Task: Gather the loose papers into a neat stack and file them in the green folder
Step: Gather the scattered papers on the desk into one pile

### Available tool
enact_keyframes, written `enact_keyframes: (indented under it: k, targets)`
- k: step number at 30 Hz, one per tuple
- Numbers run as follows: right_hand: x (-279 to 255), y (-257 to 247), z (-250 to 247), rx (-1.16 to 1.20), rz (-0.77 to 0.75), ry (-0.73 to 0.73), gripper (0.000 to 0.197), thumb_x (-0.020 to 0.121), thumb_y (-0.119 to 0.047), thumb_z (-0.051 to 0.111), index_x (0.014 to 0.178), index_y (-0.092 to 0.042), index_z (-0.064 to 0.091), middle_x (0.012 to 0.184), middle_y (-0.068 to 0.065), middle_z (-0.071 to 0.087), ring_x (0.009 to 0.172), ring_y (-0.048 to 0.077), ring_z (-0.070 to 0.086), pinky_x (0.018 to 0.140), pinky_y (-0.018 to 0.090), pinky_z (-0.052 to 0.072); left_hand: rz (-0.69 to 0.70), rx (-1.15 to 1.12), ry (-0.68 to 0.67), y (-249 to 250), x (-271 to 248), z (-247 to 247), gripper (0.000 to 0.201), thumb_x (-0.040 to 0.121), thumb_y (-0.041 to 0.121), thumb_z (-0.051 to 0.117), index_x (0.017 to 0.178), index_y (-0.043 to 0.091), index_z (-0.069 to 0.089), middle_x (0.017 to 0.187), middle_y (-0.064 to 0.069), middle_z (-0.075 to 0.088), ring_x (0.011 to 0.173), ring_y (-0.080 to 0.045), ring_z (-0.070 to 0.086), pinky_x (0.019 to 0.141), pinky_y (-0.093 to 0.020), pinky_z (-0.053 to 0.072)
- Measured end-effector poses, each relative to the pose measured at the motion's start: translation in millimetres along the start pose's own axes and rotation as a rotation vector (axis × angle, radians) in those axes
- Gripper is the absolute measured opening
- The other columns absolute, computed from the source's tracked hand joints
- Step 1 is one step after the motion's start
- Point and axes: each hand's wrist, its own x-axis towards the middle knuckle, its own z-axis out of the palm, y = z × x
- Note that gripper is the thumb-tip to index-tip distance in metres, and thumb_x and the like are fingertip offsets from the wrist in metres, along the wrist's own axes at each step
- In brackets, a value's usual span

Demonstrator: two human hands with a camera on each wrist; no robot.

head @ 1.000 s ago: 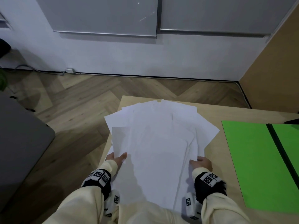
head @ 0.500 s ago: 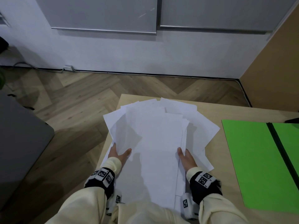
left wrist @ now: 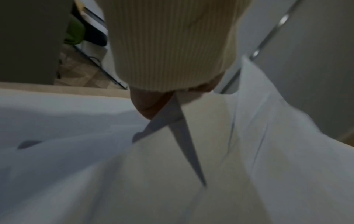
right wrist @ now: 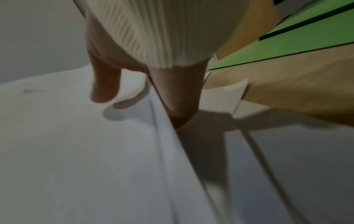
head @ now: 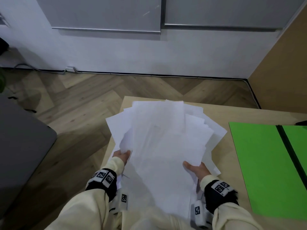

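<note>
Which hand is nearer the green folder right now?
Right. The right hand grips the papers' right edge, beside the green folder; the left hand holds their far edge.

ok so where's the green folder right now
In the head view the green folder lies open on the table's right side, just right of the papers.
</note>
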Motion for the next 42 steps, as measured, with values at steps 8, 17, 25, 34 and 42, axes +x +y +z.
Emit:
enact_keyframes:
  k: [8, 17, 25, 34, 42]
  targets:
    - [-4, -12, -15, 0.035, -0.134, -0.2, 0.102, 0.046, -0.025, 0.092, 0.131, 0.002, 0.045, 0.119, 0.009, 0.058, 0.121, 0.027, 0.051, 0.085, 0.017, 0.051, -0.096, 0.02, 0.045, 15, 5, -10, 0.084, 0.086, 0.063, 0.037, 0.144, 0.002, 0.029, 0.149, -0.017, 0.036, 0.135, -0.037, 0.036, 0.114, -0.042, 0.028]
    - [-14, -17, 19, -0.005, -0.137, -0.073, 0.094, 0.04, -0.033, 0.091, 0.12, 0.0, 0.053, 0.112, 0.013, 0.064, 0.093, 0.024, 0.063, 0.08, 0.035, 0.052, 0.0, 0.223, -0.254, -1, -7, 0, 0.073, 0.062, 0.029, 0.084, 0.122, -0.001, 0.056, 0.111, -0.015, 0.065, 0.094, -0.024, 0.058, 0.091, -0.033, 0.048]
    - [-15, -11, 17, -0.004, -0.105, 0.073, 0.083, 0.058, -0.045, 0.082, 0.125, -0.005, 0.053, 0.127, 0.001, 0.058, 0.115, 0.02, 0.055, 0.103, 0.032, 0.041, -0.161, 0.316, -0.363, -19, -16, -13, 0.079, 0.072, 0.025, 0.077, 0.137, 0.009, 0.035, 0.131, -0.013, 0.051, 0.115, -0.035, 0.051, 0.071, -0.04, 0.051]
    - [-22, -19, -7, 0.043, -0.015, -0.066, 0.092, 0.066, -0.054, 0.074, 0.135, -0.007, 0.036, 0.136, 0.008, 0.046, 0.125, 0.03, 0.047, 0.109, 0.042, 0.034, 0.036, -0.137, -0.475, -25, 6, -14, 0.127, 0.006, 0.049, 0.09, 0.12, 0.011, 0.051, 0.106, -0.005, 0.065, 0.102, -0.027, 0.059, 0.09, -0.04, 0.046]
    - [-18, -25, 21, -0.085, -0.108, -0.034, 0.066, 0.066, -0.038, 0.081, 0.115, -0.006, 0.051, 0.112, 0.005, 0.059, 0.102, 0.022, 0.056, 0.091, 0.031, 0.044, 0.098, 0.173, -0.345, -11, -12, 0, 0.098, 0.036, 0.047, 0.09, 0.119, 0.004, 0.059, 0.116, -0.013, 0.067, 0.108, -0.03, 0.062, 0.096, -0.038, 0.05]
